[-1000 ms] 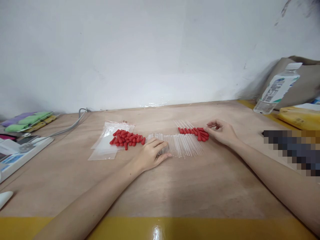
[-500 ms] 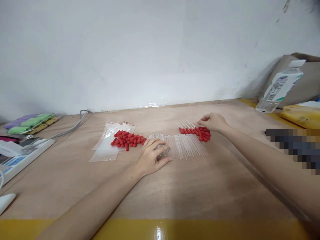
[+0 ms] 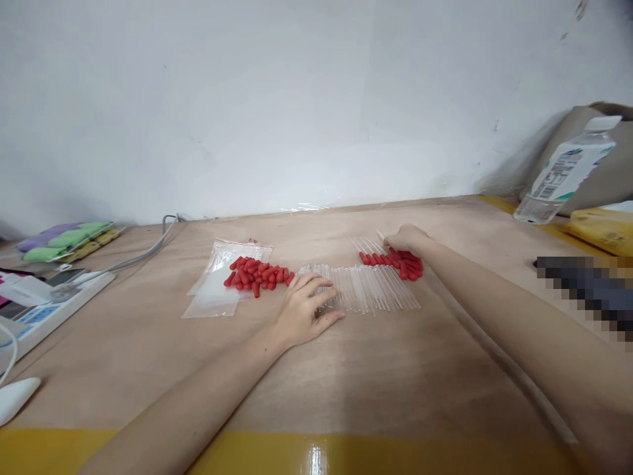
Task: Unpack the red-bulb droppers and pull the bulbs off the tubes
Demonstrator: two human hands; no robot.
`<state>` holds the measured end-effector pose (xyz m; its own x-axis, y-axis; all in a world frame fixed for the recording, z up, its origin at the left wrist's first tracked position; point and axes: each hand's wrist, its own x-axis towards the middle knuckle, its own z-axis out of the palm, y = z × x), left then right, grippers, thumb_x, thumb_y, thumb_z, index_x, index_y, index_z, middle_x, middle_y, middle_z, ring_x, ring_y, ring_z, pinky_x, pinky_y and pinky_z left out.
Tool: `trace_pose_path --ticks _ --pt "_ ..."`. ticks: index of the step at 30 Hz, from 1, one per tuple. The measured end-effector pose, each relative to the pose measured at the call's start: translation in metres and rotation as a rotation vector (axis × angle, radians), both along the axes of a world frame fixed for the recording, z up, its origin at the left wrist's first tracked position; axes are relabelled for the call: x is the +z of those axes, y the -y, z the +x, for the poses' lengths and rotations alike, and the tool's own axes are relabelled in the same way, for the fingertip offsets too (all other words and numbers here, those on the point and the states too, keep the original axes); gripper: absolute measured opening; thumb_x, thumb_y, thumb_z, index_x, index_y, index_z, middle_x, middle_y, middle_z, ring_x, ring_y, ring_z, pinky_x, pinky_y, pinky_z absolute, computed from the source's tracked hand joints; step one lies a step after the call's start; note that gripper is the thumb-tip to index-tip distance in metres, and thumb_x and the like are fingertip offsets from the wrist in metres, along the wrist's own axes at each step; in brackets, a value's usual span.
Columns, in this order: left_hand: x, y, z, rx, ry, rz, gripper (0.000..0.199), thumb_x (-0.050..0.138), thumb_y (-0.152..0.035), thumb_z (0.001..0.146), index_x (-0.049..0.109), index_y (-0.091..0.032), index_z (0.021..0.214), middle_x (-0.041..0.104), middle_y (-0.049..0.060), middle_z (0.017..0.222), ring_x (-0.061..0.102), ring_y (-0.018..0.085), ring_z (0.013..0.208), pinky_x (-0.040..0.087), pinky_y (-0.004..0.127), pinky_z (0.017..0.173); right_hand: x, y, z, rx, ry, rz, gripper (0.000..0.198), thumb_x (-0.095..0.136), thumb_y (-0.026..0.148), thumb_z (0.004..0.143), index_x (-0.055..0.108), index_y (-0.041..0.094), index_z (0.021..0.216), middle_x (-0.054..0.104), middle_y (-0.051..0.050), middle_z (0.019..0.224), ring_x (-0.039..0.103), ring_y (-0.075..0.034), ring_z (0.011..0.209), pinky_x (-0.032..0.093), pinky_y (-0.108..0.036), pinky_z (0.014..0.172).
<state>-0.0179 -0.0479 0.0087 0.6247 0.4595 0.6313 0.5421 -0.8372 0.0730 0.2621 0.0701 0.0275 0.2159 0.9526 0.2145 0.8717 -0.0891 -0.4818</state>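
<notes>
My left hand (image 3: 309, 309) lies palm down with fingers apart, over the left end of a row of thin clear glass tubes (image 3: 368, 290). Touching its far side is a pile of loose red rubber bulbs (image 3: 257, 274), partly on clear zip bags (image 3: 210, 307). My right hand (image 3: 409, 239) is closed at the back right, where a pale tube tip pokes out past the fingers. Under and beside it lie several droppers (image 3: 378, 258), glass tubes with red bulbs fitted, side by side. The fingertips are largely hidden.
A power strip (image 3: 59, 310) with cables stands at the left, near bagged green and purple items (image 3: 64, 241). Toward the back right are a plastic bottle (image 3: 566, 171), a brown bag (image 3: 588, 188) and a yellow packet (image 3: 603, 231). A wall (image 3: 297, 119) closes off the back.
My right hand has shifted slightly left and down onto the droppers, and its fingers now point lower. My left hand stays on the tubes. The whole view has shifted a little.
</notes>
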Motion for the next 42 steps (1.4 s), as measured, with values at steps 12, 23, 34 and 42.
trace_pose_path --ticks 12,23,34,42 --pt "0.001 0.002 0.002 0.049 0.072 0.163 0.037 0.057 -0.027 0.080 0.053 -0.018 0.116 0.053 0.012 0.119 0.047 0.024 0.111 0.041 0.041 0.091 0.014 0.091 -0.023 0.419 -0.259 0.452 0.015 0.049 0.029 0.083 0.056 0.017 0.089 0.064 -0.006 0.082 0.059 -0.014 0.073 0.046 -0.026 0.064" --pt "-0.001 0.004 0.012 -0.089 -0.091 0.370 0.024 0.056 -0.018 0.082 0.058 -0.014 0.105 0.062 0.009 0.111 0.053 0.021 0.111 0.044 0.040 0.095 -0.030 0.148 -0.055 0.819 0.198 0.711 0.017 0.046 0.017 0.085 0.060 0.016 0.094 0.061 -0.004 0.074 0.050 -0.015 0.072 0.036 -0.031 0.068" --pt "0.001 0.007 0.015 -0.099 -0.116 0.343 0.012 0.050 -0.016 0.085 0.060 -0.011 0.089 0.069 0.007 0.091 0.063 0.017 0.094 0.051 0.033 0.090 -0.025 0.145 -0.049 0.784 0.360 0.738 0.011 0.053 0.025 0.083 0.063 0.019 0.083 0.064 -0.001 0.074 0.051 -0.014 0.074 0.031 -0.033 0.071" --pt "0.000 0.008 0.015 -0.117 -0.096 0.283 0.011 0.050 -0.012 0.084 0.060 -0.009 0.085 0.068 0.008 0.087 0.063 0.017 0.093 0.049 0.033 0.094 -0.025 0.142 -0.047 0.801 0.451 0.843 0.009 0.052 0.018 0.083 0.061 0.018 0.087 0.065 0.000 0.072 0.054 -0.014 0.080 0.035 -0.031 0.074"
